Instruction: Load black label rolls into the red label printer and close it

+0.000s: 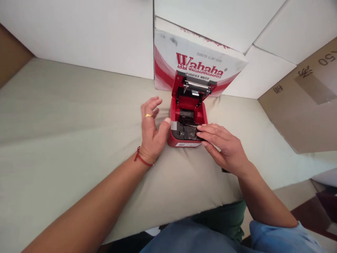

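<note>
A small red label printer [172, 141] stands on the cloth-covered table with its lid [178, 83] raised, showing a black inside with a metal bar under the lid. A shiny dark panel or film [190, 132] lies at its front; I cannot tell which. My left hand [153, 130] is at the printer's left side, fingers apart and slightly curled, the thumb tip at a grey tape piece [174, 125] on the rim. My right hand [223, 146] lies over the front right corner, fingers stretched out and their tips on the dark panel. Its palm side is hidden.
Behind the printer leans a white and red Wahaha water carton [168, 59]. White boxes [100, 35] line the back, and a brown cardboard box [302, 95] stands at the right. A small black object [225, 171] shows partly under my right wrist. The table's front edge is close to my body.
</note>
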The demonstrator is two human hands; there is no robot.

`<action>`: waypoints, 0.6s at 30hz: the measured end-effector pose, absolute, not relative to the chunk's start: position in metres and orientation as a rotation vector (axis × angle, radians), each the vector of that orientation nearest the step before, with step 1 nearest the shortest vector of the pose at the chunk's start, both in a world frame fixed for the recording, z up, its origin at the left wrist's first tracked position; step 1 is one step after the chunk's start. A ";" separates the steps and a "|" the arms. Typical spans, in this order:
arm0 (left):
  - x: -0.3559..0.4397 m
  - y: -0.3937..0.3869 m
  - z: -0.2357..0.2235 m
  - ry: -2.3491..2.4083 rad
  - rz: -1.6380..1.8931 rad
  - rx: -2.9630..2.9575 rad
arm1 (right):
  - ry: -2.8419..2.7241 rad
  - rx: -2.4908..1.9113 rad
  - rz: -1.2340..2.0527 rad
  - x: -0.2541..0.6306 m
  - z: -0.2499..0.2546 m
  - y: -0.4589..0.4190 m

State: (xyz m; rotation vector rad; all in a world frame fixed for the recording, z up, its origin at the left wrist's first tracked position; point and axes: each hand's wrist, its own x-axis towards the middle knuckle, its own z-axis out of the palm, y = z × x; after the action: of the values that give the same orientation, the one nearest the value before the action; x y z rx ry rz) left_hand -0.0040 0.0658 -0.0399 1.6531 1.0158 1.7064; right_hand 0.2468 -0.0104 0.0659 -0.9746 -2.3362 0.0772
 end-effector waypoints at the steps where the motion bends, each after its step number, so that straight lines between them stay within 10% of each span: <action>1: -0.004 0.057 -0.033 1.059 1.807 1.795 | -2.333 -0.979 0.070 0.247 0.065 -0.009; 18: 0.016 0.024 -0.006 0.898 1.791 2.686 | -1.896 -1.179 0.307 0.261 0.091 0.109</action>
State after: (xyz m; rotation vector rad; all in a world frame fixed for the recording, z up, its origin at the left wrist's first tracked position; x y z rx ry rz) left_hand 0.0158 0.0236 -0.0057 2.6861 0.8976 1.7910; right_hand 0.2605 0.1090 0.0910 -1.1788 -1.8960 0.3071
